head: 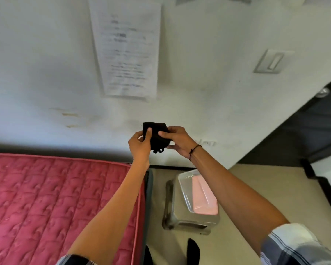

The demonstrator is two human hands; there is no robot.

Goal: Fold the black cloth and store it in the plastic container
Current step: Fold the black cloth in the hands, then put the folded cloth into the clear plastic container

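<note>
A small black cloth, folded into a compact square, is held up in the air in front of the white wall. My left hand pinches its left side with the thumb on top. My right hand grips its right side, thumb pressed on the front. A loose corner hangs below the fold. Lower down, a clear plastic container with a pink item inside rests on a metal stool, partly hidden by my right forearm.
A red quilted mattress fills the lower left, its edge next to the stool. Beige floor lies to the right. A paper sheet and a switch plate are on the wall; a dark door stands at right.
</note>
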